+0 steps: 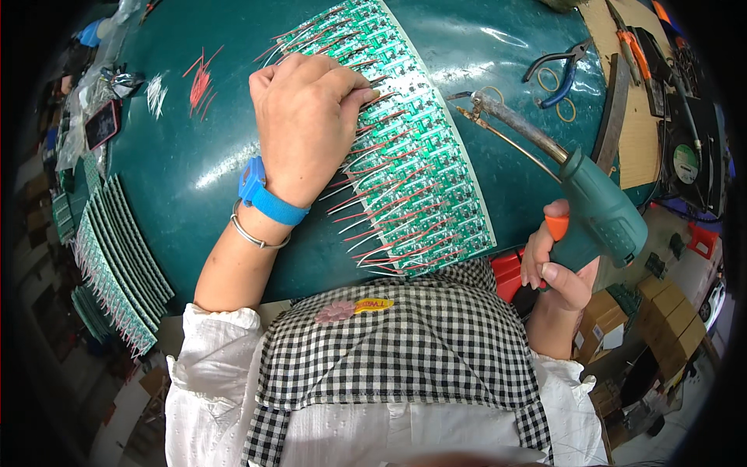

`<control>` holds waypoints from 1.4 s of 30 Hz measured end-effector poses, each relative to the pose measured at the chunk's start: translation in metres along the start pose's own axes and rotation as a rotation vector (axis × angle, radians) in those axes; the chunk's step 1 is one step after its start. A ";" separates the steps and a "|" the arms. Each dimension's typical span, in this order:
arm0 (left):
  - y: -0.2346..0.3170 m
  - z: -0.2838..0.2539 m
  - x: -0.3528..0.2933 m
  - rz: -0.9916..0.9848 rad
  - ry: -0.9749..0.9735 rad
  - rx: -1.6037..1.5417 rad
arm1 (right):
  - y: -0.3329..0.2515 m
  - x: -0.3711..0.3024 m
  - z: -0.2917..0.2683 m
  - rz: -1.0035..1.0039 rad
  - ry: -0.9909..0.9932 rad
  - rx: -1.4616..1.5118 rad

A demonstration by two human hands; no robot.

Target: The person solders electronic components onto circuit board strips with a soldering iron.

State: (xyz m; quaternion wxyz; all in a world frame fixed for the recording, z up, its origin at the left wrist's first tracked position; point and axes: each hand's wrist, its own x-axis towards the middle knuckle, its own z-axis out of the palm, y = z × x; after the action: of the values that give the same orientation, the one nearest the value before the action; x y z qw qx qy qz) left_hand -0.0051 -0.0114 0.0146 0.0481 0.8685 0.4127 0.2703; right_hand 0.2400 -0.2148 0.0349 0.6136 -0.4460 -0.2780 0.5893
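Note:
A panel of green circuit boards lies on the table in front of me, with red and white wires sticking out along its left side. Over its upper left edge is my left hand, thumb and finger pinched on a thin wire at the board. My right hand is wrapped round the handle of a green soldering gun, one finger by its orange trigger. The gun's metal tip points left, just off the panel's right edge and apart from it.
Loose red wires and white wires lie on the green table at left. A stack of wired panels stands at the left edge, near a phone. Pliers and rubber bands lie upper right. Cardboard boxes sit at lower right.

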 end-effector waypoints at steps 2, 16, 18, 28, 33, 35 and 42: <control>-0.001 0.000 -0.001 -0.005 0.000 0.006 | 0.000 -0.001 0.001 0.001 0.010 0.000; 0.015 -0.029 0.005 -0.118 -0.081 -0.311 | 0.001 -0.007 -0.003 -0.004 -0.033 -0.057; 0.023 -0.025 -0.005 0.066 -0.085 -0.367 | -0.001 -0.009 0.001 0.026 0.042 -0.014; 0.026 0.005 -0.022 0.025 -0.028 -0.334 | 0.006 -0.017 -0.001 0.064 -0.014 -0.074; 0.031 -0.001 -0.024 0.005 -0.043 -0.337 | 0.005 -0.020 0.005 0.097 0.042 -0.092; 0.030 0.004 -0.027 0.016 -0.040 -0.322 | 0.008 -0.020 0.005 0.096 0.034 -0.100; 0.031 0.007 -0.027 0.030 0.003 -0.301 | 0.010 -0.021 0.009 0.110 0.095 -0.026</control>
State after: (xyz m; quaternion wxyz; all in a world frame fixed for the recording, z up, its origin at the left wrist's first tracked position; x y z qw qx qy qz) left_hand 0.0063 -0.0509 0.0073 0.1730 0.8572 0.3547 0.3309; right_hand 0.2241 -0.2337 0.0338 0.5869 -0.4960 -0.2312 0.5967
